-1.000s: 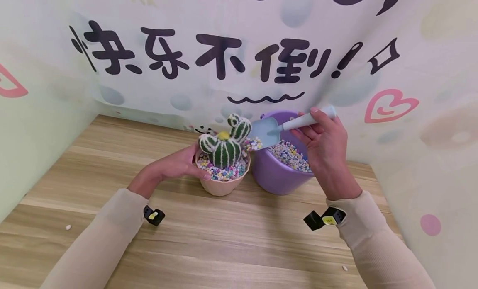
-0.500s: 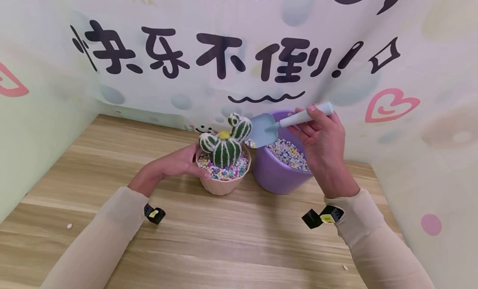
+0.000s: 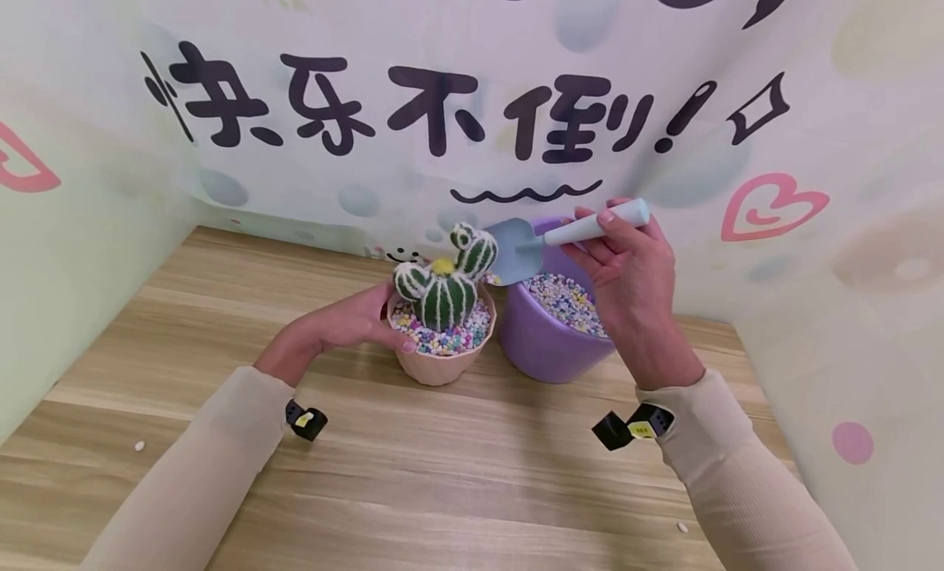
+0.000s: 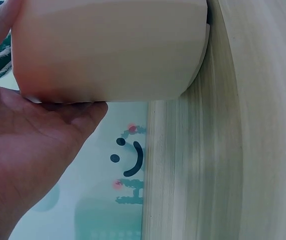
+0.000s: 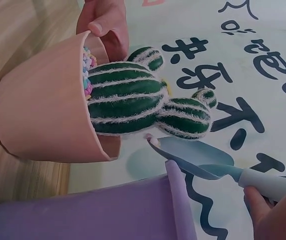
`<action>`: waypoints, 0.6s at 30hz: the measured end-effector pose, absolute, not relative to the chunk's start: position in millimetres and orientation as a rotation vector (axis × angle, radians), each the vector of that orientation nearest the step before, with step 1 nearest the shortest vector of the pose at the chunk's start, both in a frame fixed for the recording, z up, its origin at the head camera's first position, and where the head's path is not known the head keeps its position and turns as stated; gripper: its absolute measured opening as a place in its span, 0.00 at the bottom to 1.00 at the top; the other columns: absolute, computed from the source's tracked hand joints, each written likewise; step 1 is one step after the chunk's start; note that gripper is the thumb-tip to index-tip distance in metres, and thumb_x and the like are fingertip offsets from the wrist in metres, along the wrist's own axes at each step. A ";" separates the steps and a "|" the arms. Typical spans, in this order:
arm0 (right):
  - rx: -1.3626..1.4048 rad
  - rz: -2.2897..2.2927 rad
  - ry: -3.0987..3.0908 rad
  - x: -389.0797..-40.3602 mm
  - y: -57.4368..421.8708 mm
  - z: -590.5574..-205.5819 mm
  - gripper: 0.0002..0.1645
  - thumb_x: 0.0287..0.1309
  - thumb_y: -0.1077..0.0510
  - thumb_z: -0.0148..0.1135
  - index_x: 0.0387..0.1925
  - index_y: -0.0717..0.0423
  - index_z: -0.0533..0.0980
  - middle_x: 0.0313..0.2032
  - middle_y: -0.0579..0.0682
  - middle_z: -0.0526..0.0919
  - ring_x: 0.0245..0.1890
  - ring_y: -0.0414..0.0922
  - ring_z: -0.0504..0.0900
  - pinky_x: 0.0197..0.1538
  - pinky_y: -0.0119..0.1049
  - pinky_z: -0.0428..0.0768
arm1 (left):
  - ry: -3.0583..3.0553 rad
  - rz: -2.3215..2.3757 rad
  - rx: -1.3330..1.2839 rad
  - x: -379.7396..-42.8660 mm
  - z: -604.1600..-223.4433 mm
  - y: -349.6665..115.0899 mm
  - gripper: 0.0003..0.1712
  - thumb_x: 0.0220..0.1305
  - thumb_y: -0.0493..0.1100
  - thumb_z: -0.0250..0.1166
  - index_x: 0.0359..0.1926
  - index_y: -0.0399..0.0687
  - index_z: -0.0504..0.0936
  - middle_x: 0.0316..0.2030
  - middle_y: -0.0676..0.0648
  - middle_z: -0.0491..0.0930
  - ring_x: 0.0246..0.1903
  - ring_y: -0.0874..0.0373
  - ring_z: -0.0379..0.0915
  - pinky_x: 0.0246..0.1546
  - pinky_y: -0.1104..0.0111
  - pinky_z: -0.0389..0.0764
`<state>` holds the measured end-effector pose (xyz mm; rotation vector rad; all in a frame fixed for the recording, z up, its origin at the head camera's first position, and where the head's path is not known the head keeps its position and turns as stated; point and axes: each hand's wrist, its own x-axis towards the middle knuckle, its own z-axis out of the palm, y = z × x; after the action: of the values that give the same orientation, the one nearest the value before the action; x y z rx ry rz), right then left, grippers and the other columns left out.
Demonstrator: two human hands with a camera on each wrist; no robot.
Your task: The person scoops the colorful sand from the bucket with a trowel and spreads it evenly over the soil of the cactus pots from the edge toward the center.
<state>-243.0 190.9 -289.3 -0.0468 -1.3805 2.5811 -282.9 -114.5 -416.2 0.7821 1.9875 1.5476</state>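
Observation:
A green cactus [image 3: 446,299] with white fuzzy ribs and a yellow top stands upright in a peach flowerpot [image 3: 442,369] among colourful pebbles [image 3: 431,339]. My left hand [image 3: 354,319] grips the pot's left side, thumb at the front rim; the other fingers are mostly hidden behind it. With my right hand [image 3: 633,280] I hold a light blue trowel [image 3: 519,251] by its handle. Its tilted blade is over the gap between the pot and the purple bucket [image 3: 553,350], tip close behind the cactus's right arm. A few pebbles cling near the blade's tip [image 5: 154,141].
The purple bucket, holding more pebbles [image 3: 566,302], stands right of the pot on a wood-grain table [image 3: 413,473]. Single white pebbles lie at the left [image 3: 139,446] and at the right [image 3: 682,527]. A printed backdrop [image 3: 332,186] rises behind, with side walls left and right.
The trowel and my right hand have moved slightly up and left. Most pebbles have slid off the blade beside the cactus. My left hand and the pot have stayed in place.

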 end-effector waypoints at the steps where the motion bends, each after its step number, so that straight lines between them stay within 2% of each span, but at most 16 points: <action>1: -0.039 2.587 -1.375 -243.0 190.6 -289.4 0.09 0.62 0.65 0.60 0.43 0.58 0.73 0.39 0.60 0.86 0.45 0.57 0.85 0.53 0.53 0.79 | 1.988 1.547 0.785 -283.1 -416.4 -114.9 0.58 0.50 0.39 0.75 0.75 0.45 0.47 0.69 0.44 0.59 0.68 0.48 0.57 0.70 0.53 0.56; 12: 0.044 2.654 -1.308 -241.9 190.3 -289.8 0.07 0.62 0.69 0.56 0.41 0.60 0.72 0.37 0.62 0.86 0.45 0.61 0.84 0.53 0.54 0.79 | 1.984 1.570 0.809 -284.3 -419.9 -116.2 0.58 0.51 0.38 0.75 0.74 0.43 0.46 0.70 0.42 0.58 0.69 0.46 0.55 0.71 0.52 0.55; 18: 0.097 2.721 -1.246 -240.6 190.7 -290.8 0.07 0.61 0.72 0.54 0.39 0.61 0.71 0.35 0.63 0.86 0.43 0.61 0.85 0.53 0.53 0.80 | 1.996 1.604 0.763 -274.8 -419.3 -116.5 0.61 0.53 0.39 0.74 0.76 0.47 0.40 0.73 0.42 0.51 0.71 0.45 0.50 0.71 0.52 0.53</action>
<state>-240.6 190.7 -290.8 0.0975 -1.2465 2.7215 -274.8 -116.5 -419.3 0.7625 1.9958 1.6038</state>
